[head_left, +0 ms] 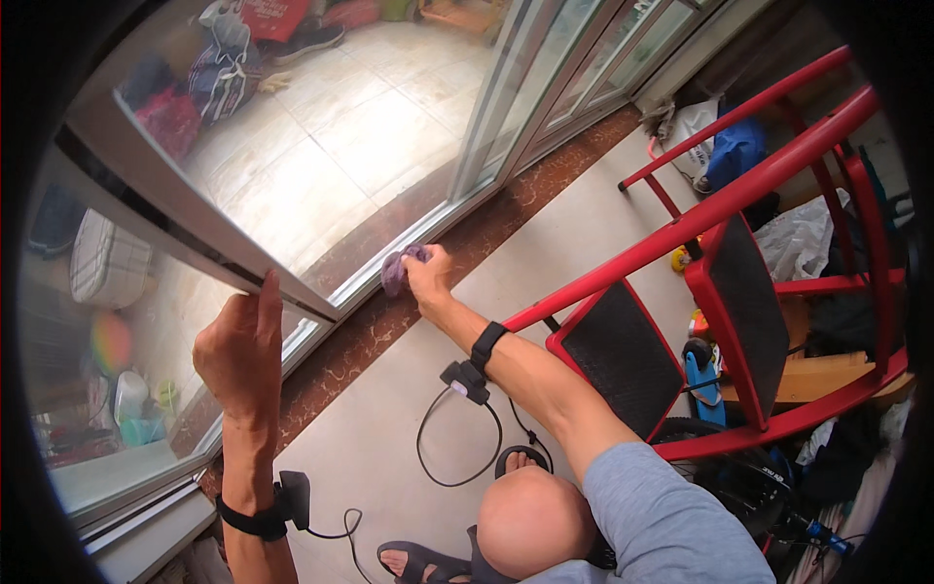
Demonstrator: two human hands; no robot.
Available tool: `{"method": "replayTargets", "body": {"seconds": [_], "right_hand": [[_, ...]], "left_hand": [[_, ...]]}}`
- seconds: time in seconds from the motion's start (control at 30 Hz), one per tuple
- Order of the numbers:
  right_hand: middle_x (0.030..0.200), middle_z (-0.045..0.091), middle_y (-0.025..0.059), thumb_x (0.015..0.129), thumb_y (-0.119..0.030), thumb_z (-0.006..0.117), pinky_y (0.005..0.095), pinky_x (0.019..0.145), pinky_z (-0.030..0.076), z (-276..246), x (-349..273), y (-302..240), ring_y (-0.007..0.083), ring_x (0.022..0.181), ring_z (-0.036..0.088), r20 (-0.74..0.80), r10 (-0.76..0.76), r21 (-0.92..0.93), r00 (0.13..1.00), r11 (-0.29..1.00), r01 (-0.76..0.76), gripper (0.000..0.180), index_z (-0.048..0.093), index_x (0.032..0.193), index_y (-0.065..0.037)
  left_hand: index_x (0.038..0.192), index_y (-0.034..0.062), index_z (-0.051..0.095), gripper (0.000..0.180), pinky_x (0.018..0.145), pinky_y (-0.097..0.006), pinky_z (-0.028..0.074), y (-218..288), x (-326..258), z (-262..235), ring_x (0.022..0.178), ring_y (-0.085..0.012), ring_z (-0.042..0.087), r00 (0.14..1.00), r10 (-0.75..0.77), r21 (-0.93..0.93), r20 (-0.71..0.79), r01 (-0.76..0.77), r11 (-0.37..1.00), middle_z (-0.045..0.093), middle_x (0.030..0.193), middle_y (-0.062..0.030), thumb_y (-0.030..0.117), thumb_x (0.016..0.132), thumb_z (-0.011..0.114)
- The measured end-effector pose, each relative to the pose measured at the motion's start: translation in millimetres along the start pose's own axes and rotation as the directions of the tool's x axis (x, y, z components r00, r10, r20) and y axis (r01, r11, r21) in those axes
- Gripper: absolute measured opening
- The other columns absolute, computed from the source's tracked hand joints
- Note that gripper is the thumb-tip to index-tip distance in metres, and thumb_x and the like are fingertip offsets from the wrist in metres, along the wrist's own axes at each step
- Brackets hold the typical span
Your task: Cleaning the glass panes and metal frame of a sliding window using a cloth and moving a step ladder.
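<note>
Low at the glass door's bottom track (413, 237), my right hand (429, 279) is closed on a crumpled purple cloth (394, 272). The cloth rests against the white track where it meets the brown stone sill (375, 326). My left hand (236, 355) is closed at the edge of the white door frame (185, 200), one finger or the thumb pointing up along it; the other fingers are partly hidden. Each wrist wears a black strap with a small device and a cable.
A red step ladder (623, 263) with black treads leans across the right side. Behind it are bags, a blue toy-like item (702, 382) and a bicycle part. Through the glass lie a tiled floor (331, 165) and several bags. My sandalled feet are on the pale floor (360, 428).
</note>
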State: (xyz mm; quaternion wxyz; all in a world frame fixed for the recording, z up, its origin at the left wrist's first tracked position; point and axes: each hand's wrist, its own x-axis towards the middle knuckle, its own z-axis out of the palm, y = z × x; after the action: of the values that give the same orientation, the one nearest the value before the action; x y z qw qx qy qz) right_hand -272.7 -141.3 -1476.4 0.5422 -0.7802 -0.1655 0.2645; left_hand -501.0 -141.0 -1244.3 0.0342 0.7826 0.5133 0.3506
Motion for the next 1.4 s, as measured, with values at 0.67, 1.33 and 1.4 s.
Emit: {"method": "replayTargets", "body": {"seconds": [0.67,1.33,1.4], "right_hand": [[0.076,0.058,-0.0035,0.089,-0.022,0.064,0.0229,0.048,0.04,-135,-54,-149,0.0064,0.06,0.053,0.851,0.143,0.111,0.506,0.892,-0.438,0.018,0.067,0.101,-0.01],[0.096,0.065,-0.0004,0.091,-0.018,0.059,0.0253,0.084,0.047,-326,-196,-326,0.008,0.092,0.057,0.785,0.131,0.142,0.606,0.913,-0.381,0.027,0.067,0.113,-0.002],[0.096,0.066,0.0007,0.091,-0.017,0.061,0.0256,0.083,0.048,-370,-211,-326,0.0083,0.092,0.057,0.665,0.123,0.208,0.737,0.917,-0.341,0.027,0.066,0.112,-0.001]], "left_hand": [[0.082,0.0037,0.067,0.018,0.049,-0.044,0.045,-24,-2,-33,0.053,-0.038,0.061,0.976,0.005,0.069,0.216,-0.02,0.997,0.06,0.059,-0.0184,0.018,0.093,0.069],[0.067,-0.0063,0.069,0.056,0.064,-0.05,0.053,-65,3,-113,0.063,-0.0383,0.068,0.566,-0.679,0.263,0.467,0.645,0.718,0.068,0.07,-0.0244,0.043,0.092,0.058],[0.068,-0.0051,0.07,0.052,0.057,-0.04,0.053,-13,12,-126,0.058,-0.0261,0.067,0.43,-0.638,0.272,0.639,0.65,0.71,0.067,0.065,-0.0182,0.039,0.093,0.057]]}}
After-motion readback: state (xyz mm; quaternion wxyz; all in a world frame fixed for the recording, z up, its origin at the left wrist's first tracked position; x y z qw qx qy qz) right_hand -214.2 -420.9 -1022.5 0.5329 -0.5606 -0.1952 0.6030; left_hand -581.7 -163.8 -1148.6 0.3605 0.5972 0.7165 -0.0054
